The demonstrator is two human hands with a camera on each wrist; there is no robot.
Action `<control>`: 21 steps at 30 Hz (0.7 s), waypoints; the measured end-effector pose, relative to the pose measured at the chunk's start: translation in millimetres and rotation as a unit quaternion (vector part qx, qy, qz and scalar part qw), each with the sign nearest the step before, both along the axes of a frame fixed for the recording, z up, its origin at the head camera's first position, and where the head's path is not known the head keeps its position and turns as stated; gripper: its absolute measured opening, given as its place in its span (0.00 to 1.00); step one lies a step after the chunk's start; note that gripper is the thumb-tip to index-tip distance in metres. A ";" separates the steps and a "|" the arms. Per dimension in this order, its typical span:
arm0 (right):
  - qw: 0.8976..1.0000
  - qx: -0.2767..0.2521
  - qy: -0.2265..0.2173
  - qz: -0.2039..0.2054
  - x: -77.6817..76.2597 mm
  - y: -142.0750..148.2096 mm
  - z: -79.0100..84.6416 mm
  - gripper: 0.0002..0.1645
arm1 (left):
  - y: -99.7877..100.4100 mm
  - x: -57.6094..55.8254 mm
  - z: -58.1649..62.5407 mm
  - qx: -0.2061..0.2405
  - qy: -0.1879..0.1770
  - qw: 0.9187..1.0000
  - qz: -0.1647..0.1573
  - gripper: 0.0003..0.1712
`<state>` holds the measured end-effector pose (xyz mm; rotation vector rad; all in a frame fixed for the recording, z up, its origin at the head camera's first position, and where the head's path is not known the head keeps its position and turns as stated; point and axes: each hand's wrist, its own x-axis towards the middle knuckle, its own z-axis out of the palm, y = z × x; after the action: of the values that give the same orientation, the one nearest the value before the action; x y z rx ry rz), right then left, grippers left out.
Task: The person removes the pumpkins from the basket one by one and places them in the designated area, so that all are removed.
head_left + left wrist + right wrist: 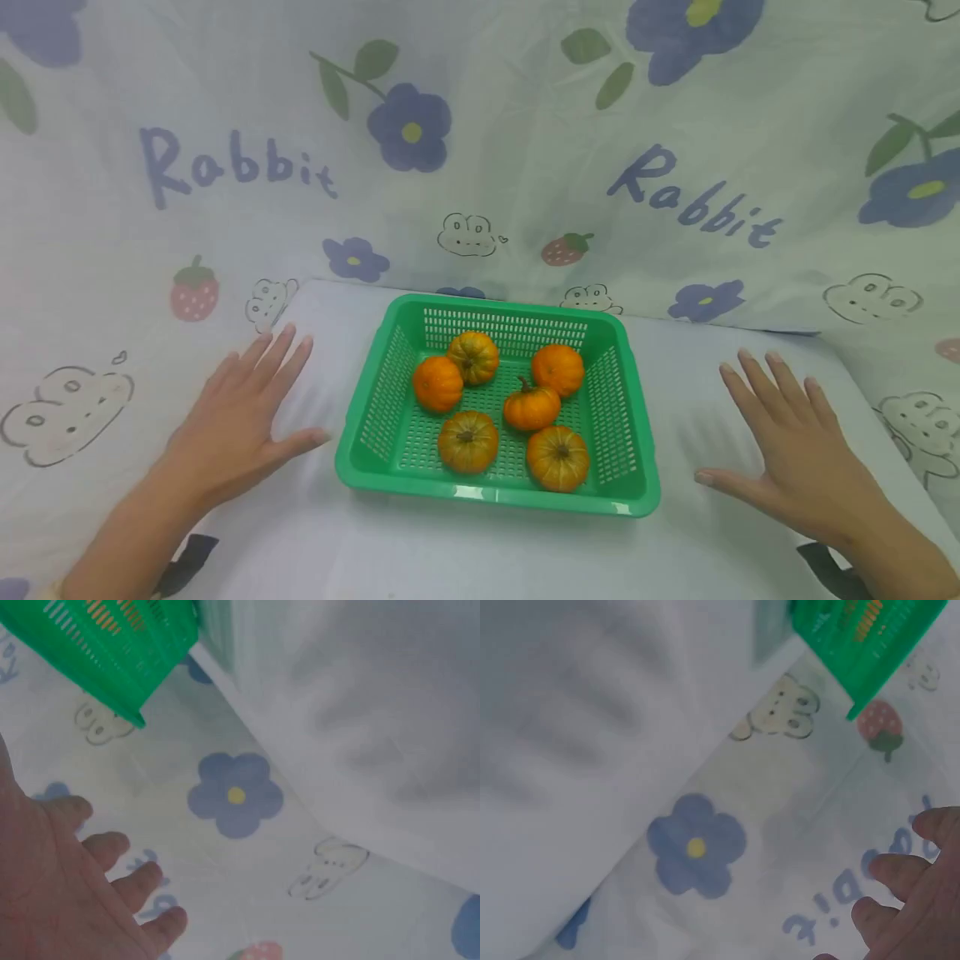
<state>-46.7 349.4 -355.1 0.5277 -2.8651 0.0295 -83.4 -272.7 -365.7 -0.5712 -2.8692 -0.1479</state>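
A green plastic basket (495, 497) with slotted walls stands on the white table, several small orange pumpkins (468, 442) lying in it. To the left of the basket my left hand (243, 417) is held palm down, fingers straight and spread, thumb pointing at the basket's side. On the other side my right hand (798, 454) is spread the same way, apart from the basket. Neither hand holds anything. The left wrist view shows the left fingers (139, 885) and a basket corner (112, 667); the right wrist view shows the right fingers (900, 874) and another corner (870, 652).
The white table (420, 554) reaches back to a hanging cloth (510, 167) printed with flowers, rabbits, strawberries and lettering. The same print runs down both sides of the table. A dark strap (832, 571) shows under the right wrist, another strap (187, 565) under the left.
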 end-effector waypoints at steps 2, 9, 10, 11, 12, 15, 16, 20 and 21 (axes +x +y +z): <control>1.000 -0.003 0.002 0.015 -2.5 -8.4 3.2 0.80 | 6.5 -3.0 1.4 0.001 -0.006 1.000 -0.008 0.65; 0.995 -0.020 0.012 0.094 -14.6 -40.7 8.4 0.78 | 35.1 -18.0 6.4 0.003 -0.003 0.999 -0.052 0.63; 0.994 -0.023 0.009 0.105 -16.7 -46.0 8.5 0.77 | 39.8 -20.3 5.9 0.007 -0.004 0.998 -0.058 0.62; 0.993 -0.022 0.008 0.114 -18.9 -51.5 8.1 0.76 | 44.7 -22.5 5.4 0.014 -0.008 0.998 -0.063 0.61; 0.992 -0.019 0.006 0.122 -20.9 -56.9 7.3 0.75 | 49.6 -24.5 4.7 0.021 -0.013 0.997 -0.068 0.61; 0.989 -0.015 -0.001 0.145 -26.2 -72.7 3.7 0.72 | 63.9 -29.7 2.1 0.050 -0.038 0.995 -0.081 0.59; 0.988 -0.014 -0.005 0.153 -27.7 -77.7 2.1 0.72 | 68.5 -31.4 1.1 0.061 -0.047 0.994 -0.082 0.59; 0.982 -0.025 -0.032 0.182 -31.7 -94.6 -3.3 0.71 | 85.7 -37.5 -2.6 0.090 -0.076 0.990 -0.081 0.61; 0.981 -0.031 -0.040 0.189 -32.4 -97.8 -4.3 0.70 | 89.6 -38.8 -3.5 0.094 -0.080 0.989 -0.078 0.61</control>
<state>-79.1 251.5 -359.4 1.0705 -2.7837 0.2053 -122.2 -183.2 -369.2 -0.7784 -2.9155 -0.5058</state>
